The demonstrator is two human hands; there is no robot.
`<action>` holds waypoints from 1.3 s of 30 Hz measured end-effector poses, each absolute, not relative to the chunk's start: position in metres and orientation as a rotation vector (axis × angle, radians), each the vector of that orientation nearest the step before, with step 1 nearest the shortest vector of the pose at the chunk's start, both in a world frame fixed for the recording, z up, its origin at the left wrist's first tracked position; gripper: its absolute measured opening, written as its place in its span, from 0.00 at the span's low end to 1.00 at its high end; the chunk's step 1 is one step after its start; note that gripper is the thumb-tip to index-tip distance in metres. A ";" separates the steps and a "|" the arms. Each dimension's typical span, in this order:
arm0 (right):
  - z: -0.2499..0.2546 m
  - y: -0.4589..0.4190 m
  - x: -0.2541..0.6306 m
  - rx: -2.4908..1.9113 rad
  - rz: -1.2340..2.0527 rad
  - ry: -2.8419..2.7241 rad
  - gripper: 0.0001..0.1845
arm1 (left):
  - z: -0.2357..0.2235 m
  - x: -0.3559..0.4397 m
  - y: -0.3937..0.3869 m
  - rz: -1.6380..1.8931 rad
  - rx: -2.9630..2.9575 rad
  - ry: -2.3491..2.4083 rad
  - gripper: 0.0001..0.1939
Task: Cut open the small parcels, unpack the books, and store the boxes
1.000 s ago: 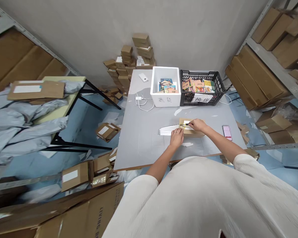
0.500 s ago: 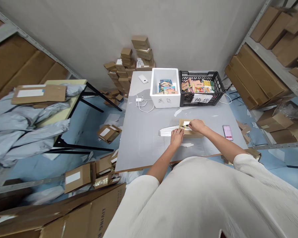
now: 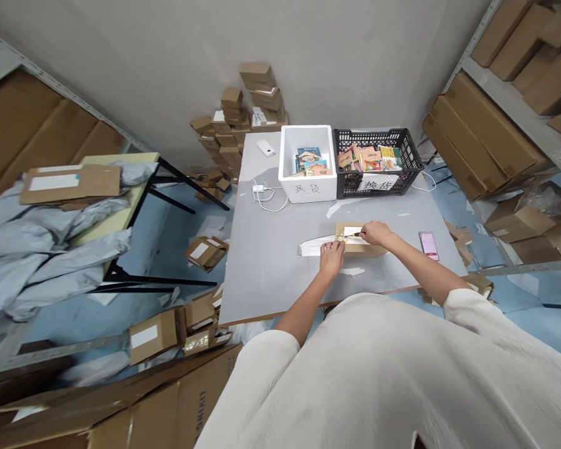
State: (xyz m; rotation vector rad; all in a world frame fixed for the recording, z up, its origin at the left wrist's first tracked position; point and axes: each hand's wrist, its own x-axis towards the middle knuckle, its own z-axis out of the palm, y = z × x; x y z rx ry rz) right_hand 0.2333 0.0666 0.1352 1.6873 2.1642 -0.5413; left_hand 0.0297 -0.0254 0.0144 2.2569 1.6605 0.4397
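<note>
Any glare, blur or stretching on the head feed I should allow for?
Head view: light is even, no harsh glare on the table; head view: wide-angle stretch tilts the right shelf, and the gray bags look smeared; head view: the slim tool in the right hand shows, its tip too small to judge.

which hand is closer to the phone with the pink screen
Right. The right hand, holding a knife-like tool over the cardboard box, is left of the smartphone with a gap between them; the left hand is farther left, at the box's left end.
</note>
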 end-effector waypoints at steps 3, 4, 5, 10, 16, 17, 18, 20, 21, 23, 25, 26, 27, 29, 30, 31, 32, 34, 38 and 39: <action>0.131 0.065 0.252 1.720 -0.505 2.153 0.23 | 0.014 0.029 -0.027 0.452 2.255 1.669 0.28; 0.130 0.064 0.261 1.732 -0.508 2.143 0.23 | 0.013 0.029 -0.028 0.456 2.256 1.668 0.28; 0.129 0.064 0.270 1.741 -0.532 2.129 0.22 | 0.013 0.029 -0.028 0.458 2.259 1.666 0.28; 0.126 0.062 0.307 1.794 -0.668 2.105 0.20 | 0.012 0.030 -0.026 0.454 2.265 1.663 0.28; 0.119 0.063 0.362 1.933 -0.690 1.986 0.19 | 0.012 0.030 -0.021 0.396 2.259 1.688 0.26; 0.119 0.062 0.376 1.968 -0.723 1.971 0.19 | 0.013 0.030 -0.021 0.381 2.265 1.691 0.26; 0.120 0.061 0.391 2.014 -0.736 1.971 0.20 | 0.014 0.030 -0.021 0.365 2.271 1.696 0.25; 0.124 0.058 0.420 2.079 -0.700 1.965 0.22 | 0.018 0.031 -0.020 0.326 2.283 1.706 0.25; 0.127 0.056 0.434 2.080 -0.671 1.946 0.22 | 0.020 0.032 -0.020 0.300 2.290 1.715 0.26; 0.132 0.049 0.454 2.072 -0.721 1.934 0.21 | 0.027 0.036 -0.018 0.237 2.302 1.750 0.26; 0.135 0.039 0.464 2.079 -0.876 1.920 0.21 | 0.035 0.046 -0.015 0.171 2.319 1.767 0.27; 0.134 0.033 0.465 2.092 -0.967 1.918 0.21 | 0.038 0.053 -0.013 0.140 2.334 1.747 0.27; 0.132 0.027 0.464 2.108 -1.055 1.916 0.22 | 0.042 0.061 -0.011 0.112 2.354 1.704 0.27; 0.123 0.016 0.458 2.148 -1.207 1.929 0.20 | 0.046 0.080 -0.005 0.063 2.403 1.565 0.28; 0.118 0.010 0.454 2.164 -1.277 1.924 0.20 | 0.048 0.090 -0.001 0.041 2.427 1.500 0.29; 0.111 0.006 0.450 2.199 -1.348 1.914 0.19 | 0.049 0.100 0.003 0.016 2.445 1.449 0.31; 0.104 0.002 0.447 2.222 -1.438 1.914 0.18 | 0.049 0.108 0.007 -0.014 2.455 1.418 0.33; 0.091 -0.005 0.442 2.253 -1.558 1.922 0.17 | 0.048 0.122 0.016 -0.096 2.452 1.401 0.37; 0.069 -0.010 0.439 2.236 -1.684 1.959 0.15 | 0.045 0.138 0.031 -0.255 2.424 1.438 0.36; 0.064 -0.009 0.438 2.227 -1.707 1.974 0.14 | 0.044 0.140 0.033 -0.280 2.426 1.447 0.34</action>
